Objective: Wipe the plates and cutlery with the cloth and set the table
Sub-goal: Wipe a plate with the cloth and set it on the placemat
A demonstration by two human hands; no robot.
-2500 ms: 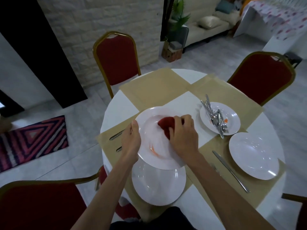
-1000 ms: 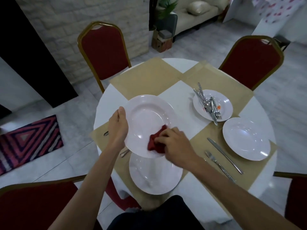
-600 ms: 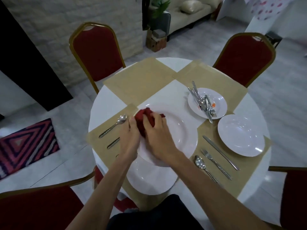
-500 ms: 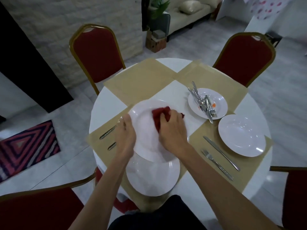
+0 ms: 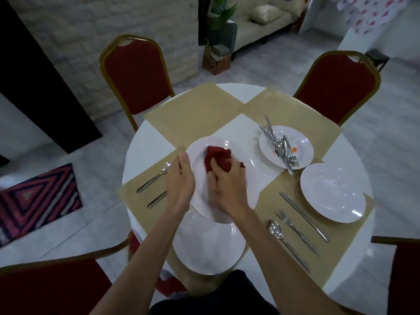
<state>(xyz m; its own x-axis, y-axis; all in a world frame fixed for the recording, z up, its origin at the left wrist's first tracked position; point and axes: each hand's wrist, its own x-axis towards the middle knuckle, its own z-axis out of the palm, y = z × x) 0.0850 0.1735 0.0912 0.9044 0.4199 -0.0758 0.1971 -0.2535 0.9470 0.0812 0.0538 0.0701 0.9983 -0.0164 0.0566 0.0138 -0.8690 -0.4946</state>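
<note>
- I have one view only: a wide-angle head camera, facing forward and steeply down onto the round table [image 5: 147, 155].
- It sits close above the near edge; chairs [image 5: 136, 76] and floor [image 5: 375, 110] ring it.

No readable text, label, brand or number shows anywhere.

We are seeing a red chair [image 5: 136, 73] standing at the far left and a second red chair [image 5: 338, 87] at the far right, both gold-framed. A striped rug [image 5: 36, 201] is lying on the grey floor [image 5: 95, 223] to our left. A pale sofa [image 5: 268, 30] carrying a cushion [image 5: 264, 14] is sitting beyond a potted plant [image 5: 221, 10].
</note>
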